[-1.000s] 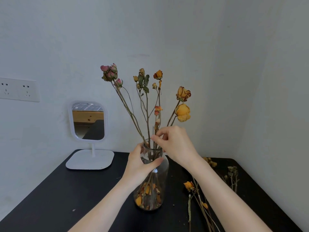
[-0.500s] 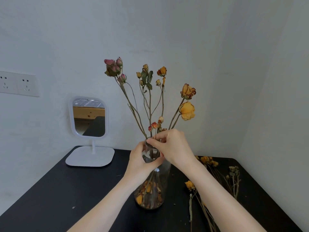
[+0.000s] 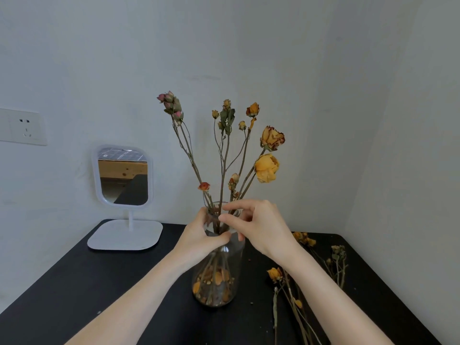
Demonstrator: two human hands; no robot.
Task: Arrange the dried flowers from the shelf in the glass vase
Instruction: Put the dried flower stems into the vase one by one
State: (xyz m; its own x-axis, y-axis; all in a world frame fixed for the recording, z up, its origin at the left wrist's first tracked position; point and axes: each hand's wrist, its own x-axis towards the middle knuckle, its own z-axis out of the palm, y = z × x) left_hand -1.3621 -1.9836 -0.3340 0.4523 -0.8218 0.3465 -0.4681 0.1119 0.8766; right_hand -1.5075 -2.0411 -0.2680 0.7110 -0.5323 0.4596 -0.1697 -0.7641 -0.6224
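A white mirror (image 3: 122,176) is standing upright on the black bench (image 3: 62,290), well to the left of the left hand and farther back, by the wall. Its flat square base (image 3: 125,234) is resting on the bench top, and a thin stem is joining it to the rounded frame. The glass is reflecting a wooden panel and a dark shape. Higher on the wall (image 3: 273,46), left of the mirror, 1 white socket plate (image 3: 23,127) is sitting partly cut by the frame edge.
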